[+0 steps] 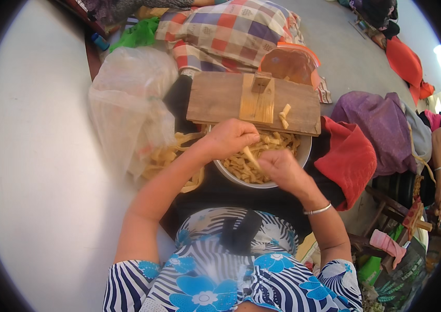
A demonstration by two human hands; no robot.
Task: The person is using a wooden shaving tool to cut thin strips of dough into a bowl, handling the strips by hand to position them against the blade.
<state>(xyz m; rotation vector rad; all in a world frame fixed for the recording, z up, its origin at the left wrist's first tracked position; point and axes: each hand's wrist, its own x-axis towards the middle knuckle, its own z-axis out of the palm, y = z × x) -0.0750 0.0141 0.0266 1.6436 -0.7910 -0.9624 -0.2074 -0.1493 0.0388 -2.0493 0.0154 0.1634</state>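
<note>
My left hand (231,138) and my right hand (284,169) are both closed on one pale yellow strip (251,157), stretched between them. The strip looks like bean curd skin. Under my hands a round metal basin (309,152) holds many short yellow pieces (241,170). A wooden board (212,101) lies across the basin's far side, with a small wooden block (260,83) fixed on it. One knotted yellow piece (284,116) rests on the board's right half. Left of the basin, partly behind my left forearm, are longer loose strips (164,160).
A cloudy plastic bag (132,93) stands at the left, near a green bag (137,34). A checked cloth bundle (231,31) lies beyond the board. To the right are a red cloth (348,161), a purple cloth (371,130) and another person's arm (440,161).
</note>
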